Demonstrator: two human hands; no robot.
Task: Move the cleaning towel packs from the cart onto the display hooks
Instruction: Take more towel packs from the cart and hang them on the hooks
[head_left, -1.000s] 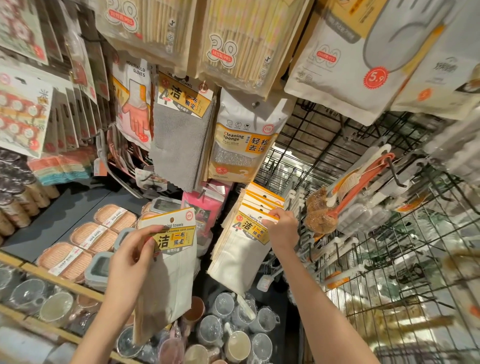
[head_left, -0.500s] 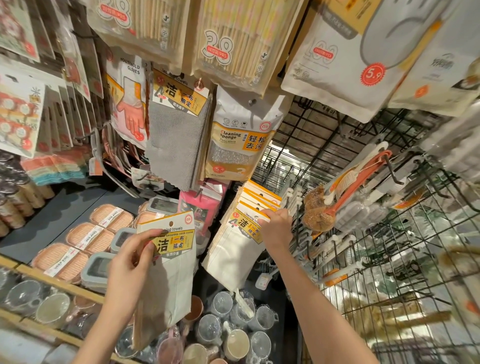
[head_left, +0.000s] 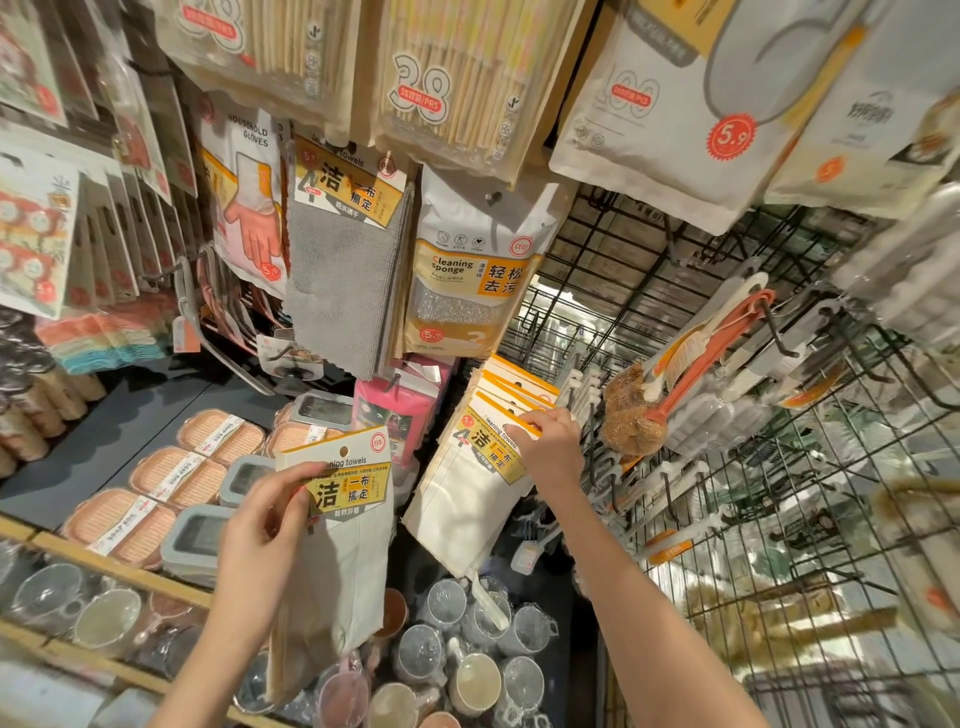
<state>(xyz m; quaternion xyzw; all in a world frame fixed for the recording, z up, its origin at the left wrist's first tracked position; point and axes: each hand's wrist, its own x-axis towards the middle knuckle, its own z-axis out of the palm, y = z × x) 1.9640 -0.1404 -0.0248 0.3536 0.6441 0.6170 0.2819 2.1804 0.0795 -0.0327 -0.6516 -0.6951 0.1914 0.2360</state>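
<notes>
Our left hand has its fingers clamped on the header card of a pale cleaning towel pack, which hangs down below them, apart from the display. Our right hand has its fingers pinched on the top edge of the front pack in the row of hung towel packs, whose white cloth droops below and left of them. Just right of those fingers sits a bristly brush on the wire grid; cups lie beneath both hands.

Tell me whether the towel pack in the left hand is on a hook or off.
Off. The left hand holds the towel pack in the air by its header card, and its hang hole shows empty.
</notes>
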